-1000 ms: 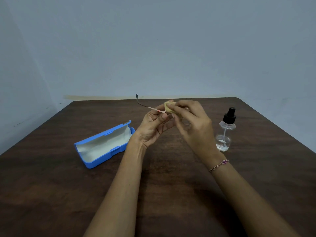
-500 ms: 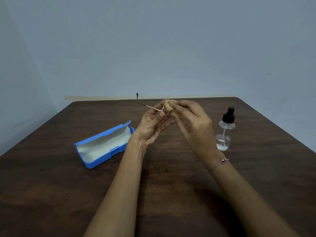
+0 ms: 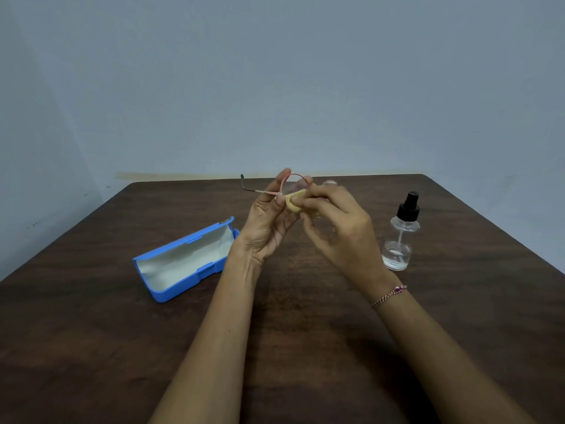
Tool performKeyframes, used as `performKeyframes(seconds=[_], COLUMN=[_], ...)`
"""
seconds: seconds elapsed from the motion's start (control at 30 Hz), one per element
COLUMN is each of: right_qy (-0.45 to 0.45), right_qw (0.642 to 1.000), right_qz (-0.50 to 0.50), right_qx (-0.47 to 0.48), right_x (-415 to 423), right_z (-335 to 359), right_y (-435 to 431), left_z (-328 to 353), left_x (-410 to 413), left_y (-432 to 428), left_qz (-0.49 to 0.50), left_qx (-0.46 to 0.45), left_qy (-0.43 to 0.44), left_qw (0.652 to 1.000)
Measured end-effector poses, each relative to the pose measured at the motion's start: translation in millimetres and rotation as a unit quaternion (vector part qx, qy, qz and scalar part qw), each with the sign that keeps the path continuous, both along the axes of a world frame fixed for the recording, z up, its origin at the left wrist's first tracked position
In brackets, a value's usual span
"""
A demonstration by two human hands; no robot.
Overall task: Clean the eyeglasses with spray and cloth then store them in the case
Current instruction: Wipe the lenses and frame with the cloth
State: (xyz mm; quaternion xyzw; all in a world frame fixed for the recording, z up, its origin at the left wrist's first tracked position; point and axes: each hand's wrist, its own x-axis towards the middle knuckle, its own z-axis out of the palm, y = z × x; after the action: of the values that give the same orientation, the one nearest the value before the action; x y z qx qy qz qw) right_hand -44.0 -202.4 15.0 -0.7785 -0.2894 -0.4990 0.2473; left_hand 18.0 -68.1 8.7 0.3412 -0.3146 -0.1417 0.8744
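Above the middle of the table my left hand point(image 3: 269, 221) holds thin-framed eyeglasses point(image 3: 292, 182) by the hinge end, with one temple arm sticking out to the left. My right hand point(image 3: 339, 228) pinches a small folded yellow cloth point(image 3: 295, 201) against the lower part of the left lens. The right lens is mostly hidden behind my right fingers. An open blue case point(image 3: 183, 260) with a pale lining lies on the table to the left. A clear spray bottle point(image 3: 400, 234) with a black pump stands upright to the right.
The dark wooden table point(image 3: 91, 347) reaches a plain grey-blue wall at the back. A braided bracelet point(image 3: 389, 295) circles my right wrist.
The cloth has slid down off the top of the lens, so the pink rim now shows above it. Both hands stay at the same spot over the table.
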Motion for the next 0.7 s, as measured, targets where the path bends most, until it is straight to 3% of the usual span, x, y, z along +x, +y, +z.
performKeyframes(seconds=[0.27, 0.47, 0.7], right_qy=[-0.015, -0.023, -0.021], right_qw=[0.999, 0.999, 0.998], right_qz=[-0.040, -0.017, -0.066], right_qx=[0.030, -0.018, 0.006], right_x=[1.6, -0.3, 1.2], right_z=[0.6, 1.8, 4.4], right_y=[-1.4, 6.6, -4.8], left_z=[3.7, 5.6, 5.9], left_x=[-7.7, -4.5, -6.6], left_y=[-8.2, -2.1, -5.1], left_qz=[0.010, 0.004, 0.020], left_qx=[0.006, -0.064, -0.061], left_qy=[-0.001, 0.020, 0.020], left_qw=[1.000, 0.998, 0.998])
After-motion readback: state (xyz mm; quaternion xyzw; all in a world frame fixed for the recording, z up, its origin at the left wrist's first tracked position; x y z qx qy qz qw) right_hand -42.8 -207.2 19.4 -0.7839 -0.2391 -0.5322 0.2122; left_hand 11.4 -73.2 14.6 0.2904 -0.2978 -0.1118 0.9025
